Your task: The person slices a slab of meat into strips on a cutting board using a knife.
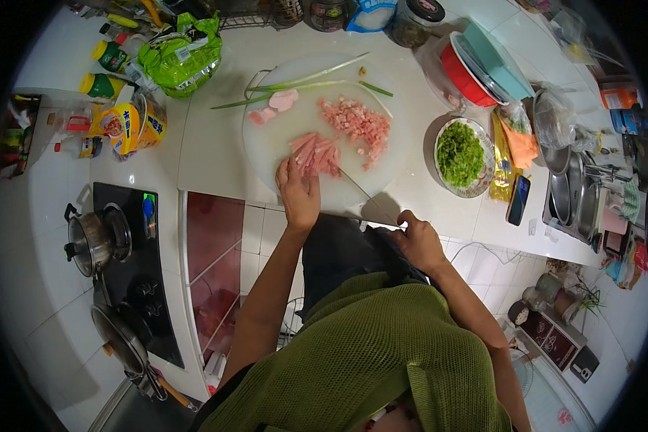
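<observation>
My left hand point(298, 191) rests with its fingers on the near side of a bunch of raw meat strips point(316, 155) on a round white cutting board point(270, 154). In my right hand point(420, 242) is a knife point(368, 196), seen nearly edge-on, its tip at the right end of the strips; the handle is mostly hidden by my fingers. A heap of diced meat point(358, 125) lies farther back on the board. Larger meat pieces point(283, 100) sit at its back left, beside green onion stalks point(302, 85) lying across the back.
A patterned plate point(485, 175) of chopped greens point(460, 154) stands to the right, near a phone point(518, 200) and a sink point(586, 202). A red bowl point(464, 78) is behind it. At the left are a green bag point(181, 56) and a black cooktop point(140, 254) with a pot point(90, 243) and a pan point(120, 337).
</observation>
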### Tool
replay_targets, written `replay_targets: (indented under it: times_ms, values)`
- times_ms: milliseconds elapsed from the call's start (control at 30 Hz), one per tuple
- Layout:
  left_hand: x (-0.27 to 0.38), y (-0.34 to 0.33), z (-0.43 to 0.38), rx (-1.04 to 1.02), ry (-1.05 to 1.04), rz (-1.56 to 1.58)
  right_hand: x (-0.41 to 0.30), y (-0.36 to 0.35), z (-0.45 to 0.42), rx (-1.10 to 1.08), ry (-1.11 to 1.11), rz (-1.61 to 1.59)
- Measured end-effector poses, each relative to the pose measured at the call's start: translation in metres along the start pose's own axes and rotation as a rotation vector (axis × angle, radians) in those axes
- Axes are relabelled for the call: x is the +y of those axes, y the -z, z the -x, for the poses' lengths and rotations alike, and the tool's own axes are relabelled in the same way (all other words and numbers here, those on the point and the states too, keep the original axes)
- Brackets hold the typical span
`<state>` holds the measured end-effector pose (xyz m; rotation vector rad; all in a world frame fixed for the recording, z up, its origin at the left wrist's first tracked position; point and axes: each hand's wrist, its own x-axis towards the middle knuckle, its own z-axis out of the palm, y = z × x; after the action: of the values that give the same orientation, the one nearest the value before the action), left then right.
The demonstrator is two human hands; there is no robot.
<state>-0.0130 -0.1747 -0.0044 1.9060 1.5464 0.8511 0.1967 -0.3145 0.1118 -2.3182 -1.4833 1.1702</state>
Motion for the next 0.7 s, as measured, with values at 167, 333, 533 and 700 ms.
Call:
replay_targets:
  times_ms: [167,333,533,700]
  values:
    - [0.011,0.018,-0.030,0.020,-0.077,0.006,0.000,0.004,-0.005,0.001,0.025,0.002]
    - [0.063,0.009,-0.053,-0.257,-0.085,-0.316,0.009,0.010,0.001,0.020,-0.084,-0.078]
    - [0.039,-0.012,-0.036,-0.169,-0.145,-0.239,0.020,-0.002,0.006,0.005,-0.121,-0.170]
    - [0.032,-0.018,-0.032,-0.118,-0.202,-0.327,0.018,-0.009,0.004,0.031,-0.094,-0.165]
